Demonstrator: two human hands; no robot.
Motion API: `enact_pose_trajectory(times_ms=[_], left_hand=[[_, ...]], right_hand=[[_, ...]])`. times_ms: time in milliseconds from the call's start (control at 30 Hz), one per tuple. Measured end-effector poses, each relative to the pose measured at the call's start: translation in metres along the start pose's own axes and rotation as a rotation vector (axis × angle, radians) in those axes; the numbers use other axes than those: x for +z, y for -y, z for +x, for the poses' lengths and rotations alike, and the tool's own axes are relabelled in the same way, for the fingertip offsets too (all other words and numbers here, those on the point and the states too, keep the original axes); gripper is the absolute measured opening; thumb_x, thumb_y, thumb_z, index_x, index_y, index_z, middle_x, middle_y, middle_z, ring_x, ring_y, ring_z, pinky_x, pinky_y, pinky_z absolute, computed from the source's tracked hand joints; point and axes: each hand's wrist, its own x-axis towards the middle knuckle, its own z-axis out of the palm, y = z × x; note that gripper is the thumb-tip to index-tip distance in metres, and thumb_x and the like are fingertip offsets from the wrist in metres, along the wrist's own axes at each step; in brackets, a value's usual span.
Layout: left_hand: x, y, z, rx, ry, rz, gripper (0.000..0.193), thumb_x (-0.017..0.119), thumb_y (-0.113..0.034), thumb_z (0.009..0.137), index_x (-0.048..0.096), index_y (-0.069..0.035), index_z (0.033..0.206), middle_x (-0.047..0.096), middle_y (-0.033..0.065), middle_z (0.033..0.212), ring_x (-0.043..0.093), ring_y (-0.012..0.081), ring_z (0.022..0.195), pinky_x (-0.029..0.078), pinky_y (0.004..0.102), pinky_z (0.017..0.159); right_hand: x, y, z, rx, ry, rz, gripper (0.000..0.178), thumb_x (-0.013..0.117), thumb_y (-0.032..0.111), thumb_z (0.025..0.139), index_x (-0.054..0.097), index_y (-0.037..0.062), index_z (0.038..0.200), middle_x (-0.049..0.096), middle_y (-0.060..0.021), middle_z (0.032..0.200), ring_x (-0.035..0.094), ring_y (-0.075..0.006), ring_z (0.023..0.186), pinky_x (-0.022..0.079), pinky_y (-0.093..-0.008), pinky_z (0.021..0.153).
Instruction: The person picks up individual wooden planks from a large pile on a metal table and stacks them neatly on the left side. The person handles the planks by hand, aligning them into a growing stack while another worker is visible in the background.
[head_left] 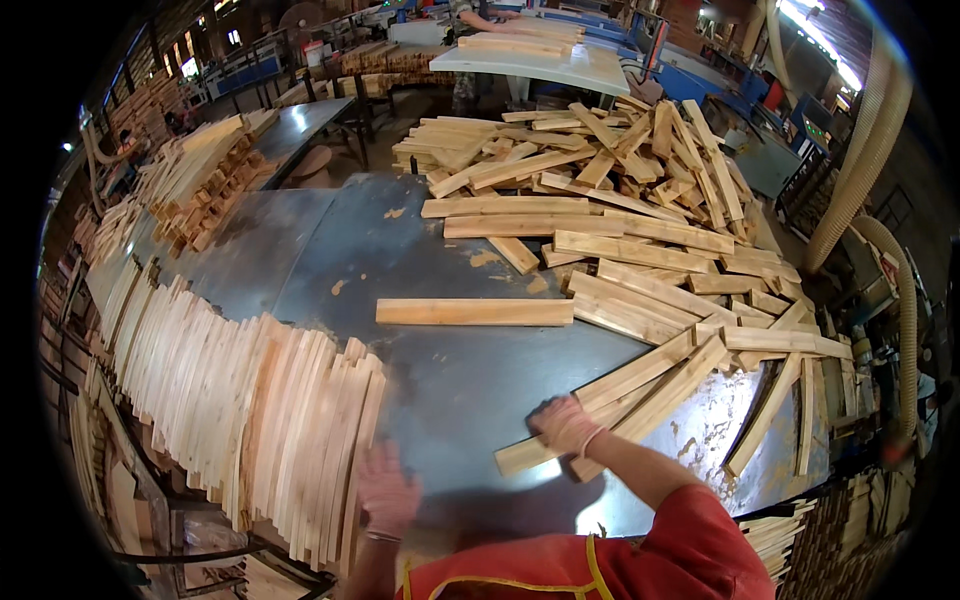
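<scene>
My left hand (388, 492), in a pale pinkish glove, is slightly blurred at the right end of a long row of wooden strips (250, 415) standing closely side by side. Its fingers look stretched out and nothing shows in them. My right hand (566, 426), gloved alike, is closed over the near end of a wooden board (635, 375); its fingertips are partly hidden. Two more boards lie slanted by it, one wooden board (528, 457) reaching out left below the hand. Farther off, a single wooden board (475, 312) lies crosswise on the metal table (430, 375).
A large loose heap of boards (600, 160) covers the table's far right. At the far left, a stack of strips (205, 165) stands. Beyond are a pale table (540, 62) with a person beside it, and a ribbed hose (865, 150) at right.
</scene>
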Motion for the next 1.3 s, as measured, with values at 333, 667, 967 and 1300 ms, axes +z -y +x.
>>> enact_pose_trajectory(times_ms=[333,667,967,1300], left_hand=[[0.033,-0.162,0.024,0.454,0.237,-0.035,0.082,0.076,-0.054,0.084,0.052,-0.014,0.151,0.056,0.0093,0.141,0.048,0.0317,0.139,0.033,0.0497,0.120],[-0.026,-0.096,0.041,0.249,0.715,-0.687,0.064,0.076,-0.029,0.091,0.060,-0.004,0.147,0.071,0.0109,0.125,0.066,0.0258,0.116,0.052,0.0397,0.102],[-0.010,0.063,-0.104,-0.463,0.868,-1.841,0.062,0.080,-0.023,0.095,0.059,0.005,0.147,0.071,0.0098,0.124,0.069,0.0189,0.103,0.056,0.0328,0.093],[-0.053,0.057,-0.129,-0.233,0.265,-0.152,0.085,0.083,-0.038,0.087,0.048,-0.006,0.158,0.053,0.0168,0.153,0.049,0.0366,0.143,0.039,0.0510,0.119]], right_hand=[[0.100,-0.132,-0.054,1.033,-1.286,0.725,0.079,0.080,0.021,0.083,0.047,-0.0014,0.152,0.057,-0.0252,0.143,0.050,-0.0437,0.138,0.043,-0.0478,0.116],[0.112,-0.110,-0.060,0.514,-1.388,2.418,0.077,0.072,-0.001,0.090,0.040,0.0054,0.160,0.063,-0.0165,0.138,0.067,-0.0322,0.119,0.057,-0.0421,0.101],[0.060,0.022,-0.004,0.351,-0.922,2.379,0.058,0.073,0.002,0.090,0.055,0.0037,0.145,0.069,-0.0110,0.119,0.068,-0.0267,0.104,0.058,-0.0410,0.092],[-0.023,0.253,0.104,-0.035,-0.212,1.466,0.050,0.066,0.022,0.093,0.059,0.0030,0.139,0.071,-0.0236,0.124,0.068,-0.0387,0.114,0.051,-0.0421,0.099]])
